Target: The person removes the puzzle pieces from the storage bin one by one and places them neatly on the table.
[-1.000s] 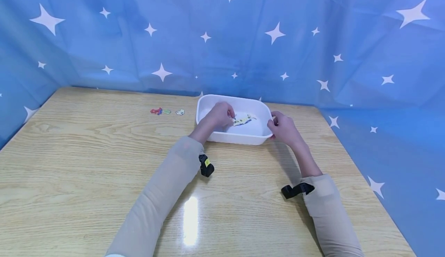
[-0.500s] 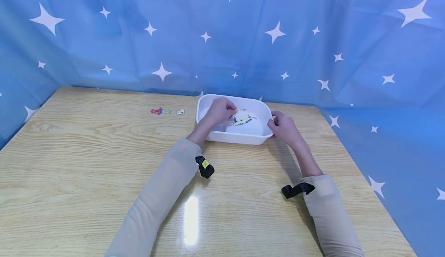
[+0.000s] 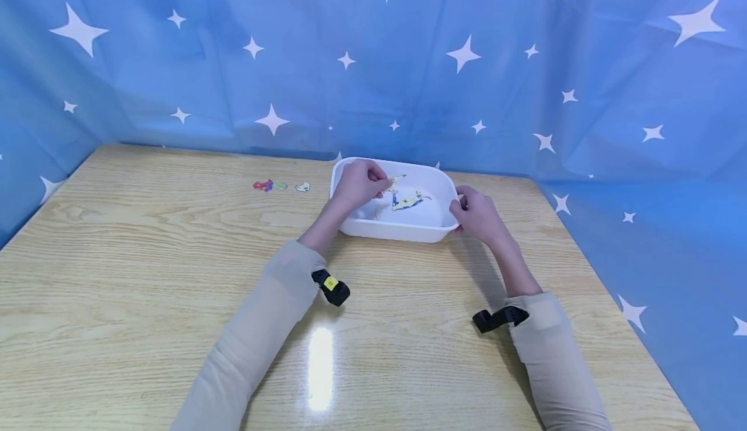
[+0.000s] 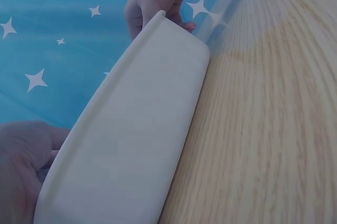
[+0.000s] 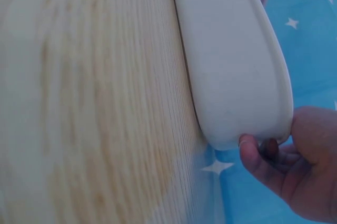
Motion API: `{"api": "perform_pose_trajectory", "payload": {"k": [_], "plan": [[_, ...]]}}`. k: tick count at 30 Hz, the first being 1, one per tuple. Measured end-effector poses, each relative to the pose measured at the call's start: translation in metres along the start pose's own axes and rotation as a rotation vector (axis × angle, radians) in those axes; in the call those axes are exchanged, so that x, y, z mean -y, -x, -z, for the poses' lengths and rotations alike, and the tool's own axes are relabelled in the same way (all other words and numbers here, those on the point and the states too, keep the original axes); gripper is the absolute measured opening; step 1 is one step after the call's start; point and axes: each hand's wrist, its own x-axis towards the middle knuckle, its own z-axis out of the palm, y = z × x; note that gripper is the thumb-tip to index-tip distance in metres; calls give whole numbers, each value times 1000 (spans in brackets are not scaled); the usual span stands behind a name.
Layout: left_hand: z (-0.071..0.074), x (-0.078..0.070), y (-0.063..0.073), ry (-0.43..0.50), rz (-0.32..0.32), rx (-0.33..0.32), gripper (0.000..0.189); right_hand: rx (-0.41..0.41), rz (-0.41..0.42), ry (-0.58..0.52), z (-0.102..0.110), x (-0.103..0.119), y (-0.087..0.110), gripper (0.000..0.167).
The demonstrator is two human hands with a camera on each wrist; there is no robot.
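A white plastic box [image 3: 403,231] stands near the table's far edge. My right hand [image 3: 475,214] grips its right end, thumb and fingers at the wall, as the right wrist view also shows. Over the box's left part is my left hand [image 3: 356,185], its fingertips pinching a small flat yellowish cutout [image 3: 397,179]. The hand partly covers that piece. Another flat cutout [image 3: 410,201], yellow with blue edging, lies on the box floor. In the left wrist view the box's outer wall [image 4: 126,124] hides what my left fingers hold.
Left of the box, small flat cutouts lie in a row on the wooden table [image 3: 175,275]: a red and blue one [image 3: 262,185], a green one [image 3: 281,186] and a pale one [image 3: 303,186]. A blue star-patterned cloth [image 3: 362,94] hangs behind.
My left hand has moved left inside the box, bringing the yellowish cutout along, apart from the blue-edged one. My right hand and the box have stayed in place.
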Motion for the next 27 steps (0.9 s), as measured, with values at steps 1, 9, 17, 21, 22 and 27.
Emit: {"api": "perform_pose_trajectory", "payload": {"k": [1,9,17,21,22,27], "plan": [[1,0,1,4,3,-1,12,-1,0,-2,0,0,0,46],[7,0,7,65,0,-5,11,2,1,-2,0,0,-1,45],[17,0,14,133,-51,-39,12,1,0,-5,0,2,0,45],[26,-1,20,186,-32,-52,13,5,-4,-4,0,2,-1,46],[28,-2,21,198,-29,-56,13,7,-2,-3,0,2,0,46],[40,-1,25,225,-18,-85,14,5,0,-4,0,0,0,45]]}}
